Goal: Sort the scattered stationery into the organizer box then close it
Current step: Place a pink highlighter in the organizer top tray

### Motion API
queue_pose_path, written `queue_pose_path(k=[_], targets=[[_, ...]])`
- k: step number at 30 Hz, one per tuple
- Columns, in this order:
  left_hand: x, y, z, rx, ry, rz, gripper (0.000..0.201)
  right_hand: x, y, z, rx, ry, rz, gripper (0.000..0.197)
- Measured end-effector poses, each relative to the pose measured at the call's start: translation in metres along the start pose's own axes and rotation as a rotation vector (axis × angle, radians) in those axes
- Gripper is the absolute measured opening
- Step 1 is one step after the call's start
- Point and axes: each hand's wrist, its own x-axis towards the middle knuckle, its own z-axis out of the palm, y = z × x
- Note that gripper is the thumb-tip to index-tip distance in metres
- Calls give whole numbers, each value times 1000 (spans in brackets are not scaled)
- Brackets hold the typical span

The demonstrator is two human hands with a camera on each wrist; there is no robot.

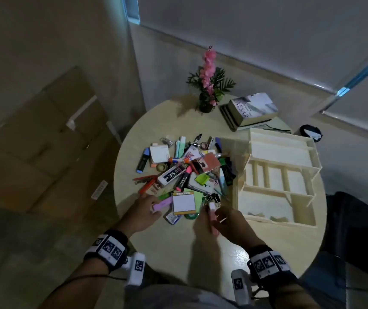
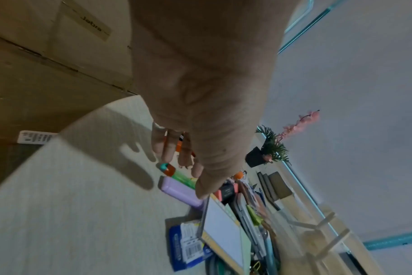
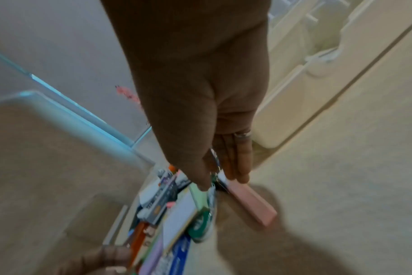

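A heap of scattered stationery (highlighters, erasers, note pads, clips) lies mid-table. The cream organizer box stands open to its right, its compartments almost bare. My left hand reaches into the heap's near-left edge with straight fingers; the thumb touches a purple highlighter. My right hand pinches a pink highlighter between thumb and fingers, just above the table at the heap's near edge. The same pink highlighter sticks out under the right fingers, casting a shadow.
The round table carries a potted pink flower and stacked books at the back. Cardboard boxes stand on the floor to the left. A white note pad lies between my hands.
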Motion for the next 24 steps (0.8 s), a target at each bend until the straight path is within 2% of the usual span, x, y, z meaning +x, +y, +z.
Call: queue_pose_path(k=[1,3,4,7,8,10,12,15,19,24], targets=[[0,-2,2,5,19,1,34,3,0,7,-4,10,24,24],[1,-1,2,55,68,22,32,4,-3,16,17,29,87,39],[2,0,3,78,83,48,32,2,-9,19,16,-9,116,43],[9,8,10,122,125,158,32,7,-10,34,-66,-23,56,37],[12,14,11,135,137,195,32,7,-10,34,-37,2,67,36],[21,24,16,163,143,251,34,8,-10,40,25,65,94,48],[30,34,23,210,118,242,43,9,-9,45,55,117,106,57],[40,46,35,306,107,192,52,9,-4,47,49,107,141,45],[49,49,44,424,106,116,64,10,5,50,91,94,208,42],[50,51,45,395,88,65,58,4,8,48,107,78,228,29]])
